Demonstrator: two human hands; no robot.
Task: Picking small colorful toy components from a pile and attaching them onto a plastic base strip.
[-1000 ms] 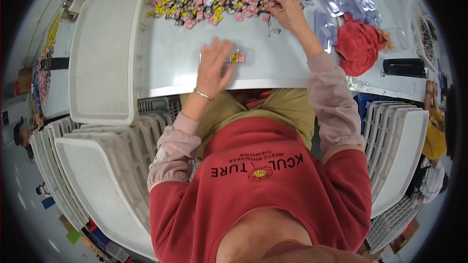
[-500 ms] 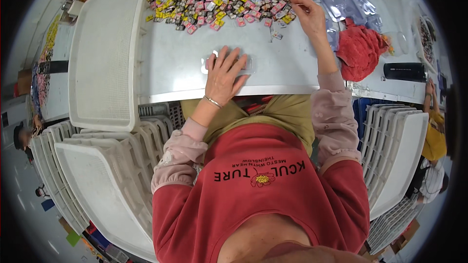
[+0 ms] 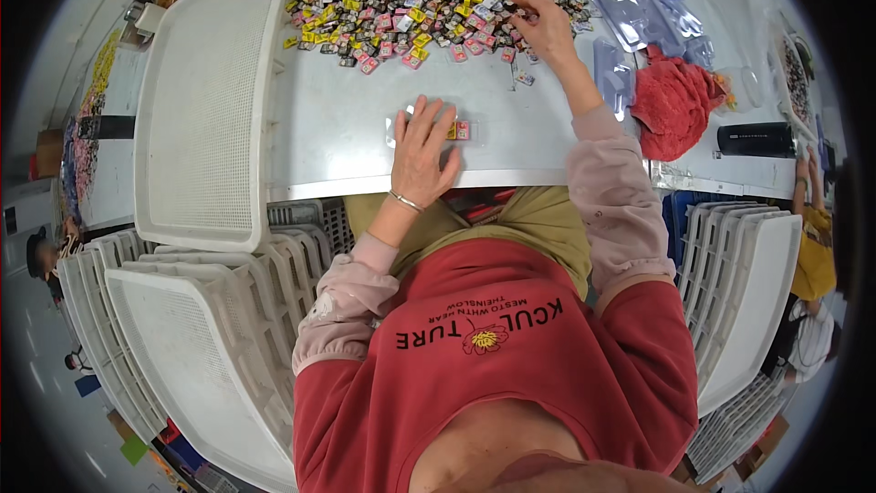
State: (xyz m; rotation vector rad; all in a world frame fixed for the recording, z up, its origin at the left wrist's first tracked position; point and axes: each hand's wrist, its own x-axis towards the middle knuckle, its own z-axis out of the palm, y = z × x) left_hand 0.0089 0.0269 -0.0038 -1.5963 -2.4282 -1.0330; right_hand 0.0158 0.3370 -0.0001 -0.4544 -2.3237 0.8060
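Note:
My left hand [image 3: 422, 153] lies over a small clear plastic tray [image 3: 476, 132] near the table's front edge, fingers stretched out and partly covering it. Pink and yellow pieces [image 3: 459, 131] show in the tray beside my fingers. At the right part of a wide pile of small pieces [image 3: 401, 9], in black, yellow, pink and white, is my right hand [image 3: 546, 29]. Its finger and thumb are bent toward each other among the pieces; what they hold is too small to make out. A few loose pieces [image 3: 524, 78] lie below this hand.
A large white mesh tray [image 3: 203, 110] stands along the table's left side. To the right are clear plastic trays [image 3: 619, 18], a red cloth [image 3: 677, 105] and a black cylinder [image 3: 757, 139]. Stacked white crates [image 3: 744, 301] flank me. Another person [image 3: 812, 256] is at far right.
My right hand has moved left, further over the pile. My left hand has shifted slightly on the clear tray, so more of the pink and yellow pieces shows.

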